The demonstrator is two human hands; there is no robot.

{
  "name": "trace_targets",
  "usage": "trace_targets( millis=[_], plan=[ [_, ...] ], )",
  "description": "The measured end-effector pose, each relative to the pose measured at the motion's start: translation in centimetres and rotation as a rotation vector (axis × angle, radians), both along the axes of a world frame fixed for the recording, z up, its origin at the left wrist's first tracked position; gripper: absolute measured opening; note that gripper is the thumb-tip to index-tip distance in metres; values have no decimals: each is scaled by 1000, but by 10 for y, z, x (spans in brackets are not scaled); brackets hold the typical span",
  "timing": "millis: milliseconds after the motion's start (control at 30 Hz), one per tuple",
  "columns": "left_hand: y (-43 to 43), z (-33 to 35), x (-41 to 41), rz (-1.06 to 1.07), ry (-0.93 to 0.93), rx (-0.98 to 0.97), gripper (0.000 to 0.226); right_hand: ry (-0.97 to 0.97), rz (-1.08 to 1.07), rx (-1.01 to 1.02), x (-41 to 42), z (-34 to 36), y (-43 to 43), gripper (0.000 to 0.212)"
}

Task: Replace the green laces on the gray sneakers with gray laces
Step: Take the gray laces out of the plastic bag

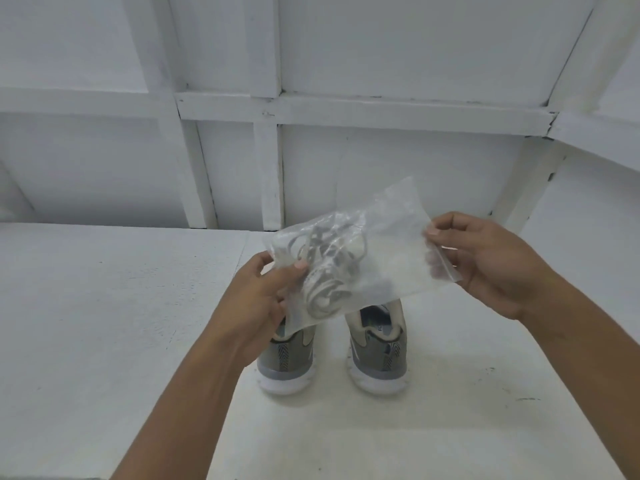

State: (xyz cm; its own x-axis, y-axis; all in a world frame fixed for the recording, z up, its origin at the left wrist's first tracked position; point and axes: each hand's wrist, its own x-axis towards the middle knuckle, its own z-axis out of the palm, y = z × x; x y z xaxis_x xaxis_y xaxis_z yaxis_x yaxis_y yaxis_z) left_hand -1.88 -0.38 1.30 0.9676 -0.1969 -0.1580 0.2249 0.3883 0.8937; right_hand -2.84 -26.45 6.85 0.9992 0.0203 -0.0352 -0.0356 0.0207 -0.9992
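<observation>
Two gray sneakers stand side by side on the white table, heels toward me: the left sneaker (289,362) and the right sneaker (377,351). Their fronts and lacing are hidden behind a clear plastic bag (388,244) that I hold in the air above them. A bundle of gray laces (325,268) lies inside the bag's left part. My left hand (258,299) grips the bag's left end around the laces. My right hand (485,261) pinches the bag's right edge between thumb and fingers.
The white table (104,323) runs left and toward me around the sneakers. Behind it rises a white panelled wall (381,161) with wooden battens, close to the table's far edge.
</observation>
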Motion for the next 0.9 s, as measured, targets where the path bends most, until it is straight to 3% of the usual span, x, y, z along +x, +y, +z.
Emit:
trace_targets(
  millis=[200,333,400,467,633,900],
  plan=[
    [9,4,3,97,6,116,52,-27,168,95,-13,22,25,4],
    [10,8,-2,200,-36,473,73,-9,228,140,-16,25,47,1],
    [6,20,-10,279,-149,571,43,3,263,157,-18,25,55,3],
    [-1,40,-17,308,-299,595,11,9,290,144,-20,26,62,6],
    [-15,72,-29,36,-434,552,39,-2,337,89,-29,33,71,7],
    [-21,70,-32,-61,-360,523,33,25,284,-2,-40,29,73,14]
  ],
)
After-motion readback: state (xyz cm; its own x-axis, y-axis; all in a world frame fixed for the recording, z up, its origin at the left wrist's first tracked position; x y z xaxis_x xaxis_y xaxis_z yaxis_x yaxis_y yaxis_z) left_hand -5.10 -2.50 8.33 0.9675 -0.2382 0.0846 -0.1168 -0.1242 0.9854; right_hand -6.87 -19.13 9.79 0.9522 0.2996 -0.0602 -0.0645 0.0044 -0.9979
